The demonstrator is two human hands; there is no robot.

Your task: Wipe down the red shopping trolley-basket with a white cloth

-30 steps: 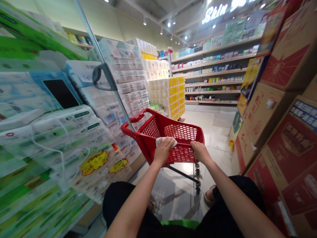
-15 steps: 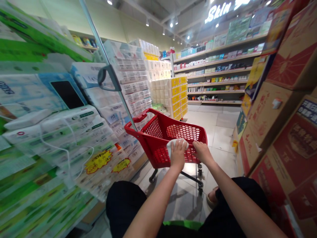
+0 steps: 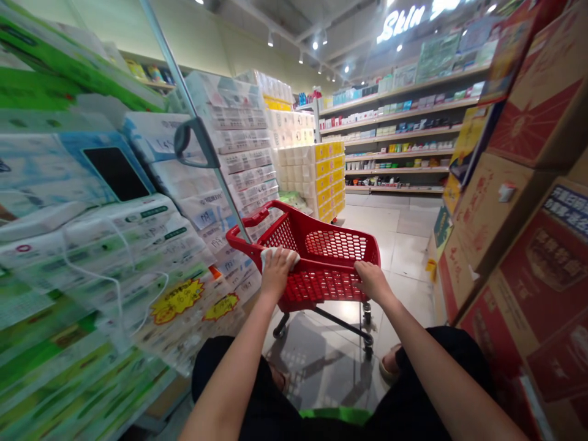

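A small red plastic shopping cart [image 3: 337, 245] on wheels stands in the aisle in front of me, its basket holding nothing I can see. My left hand [image 3: 277, 271] presses a white cloth [image 3: 269, 253] onto the near rim at the cart's left corner, fingers closed over the cloth. Gripping the near rim at the right is my right hand [image 3: 371, 281], fingers curled over the edge. My legs in black clothing show below.
Stacked packs of tissue paper [image 3: 138, 245] fill the left side, with a grey pole and handle [image 3: 195, 144] rising before them. Red and brown cartons [image 3: 519, 220] are piled on the right. Shelves of small goods [image 3: 395, 141] stand at the aisle's far end. Tiled floor [image 3: 404, 226] lies ahead.
My left hand slid the cloth along the cart's near rim, first right toward my other hand, then back left to the corner. My right hand stayed on the rim.
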